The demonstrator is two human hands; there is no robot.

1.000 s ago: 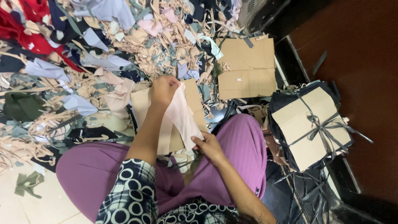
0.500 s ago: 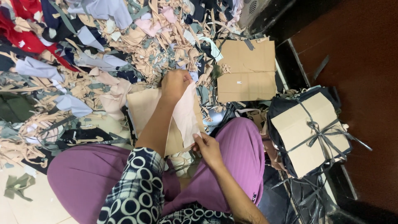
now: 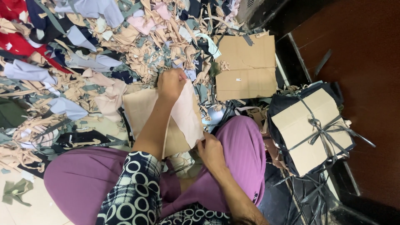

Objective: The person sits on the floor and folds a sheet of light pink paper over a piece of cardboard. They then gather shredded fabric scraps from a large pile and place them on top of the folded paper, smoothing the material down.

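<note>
Left hand [image 3: 171, 83] is pinching the top edge of a pale pink fabric piece [image 3: 187, 114], fingers closed on it; right hand [image 3: 211, 151] is gripping its lower corner, so the piece is hanging stretched between both hands above the lap and a flat cardboard sheet [image 3: 139, 110]. Progress looks partial: one tied bundle [image 3: 310, 129], dark cloth sandwiched under cardboard and bound with strips, is sitting finished at the right, while a big scrap pile [image 3: 83, 54] is lying unsorted ahead. No bins or boxes showing; a second flat cardboard piece [image 3: 246, 66] is lying bare.
</note>
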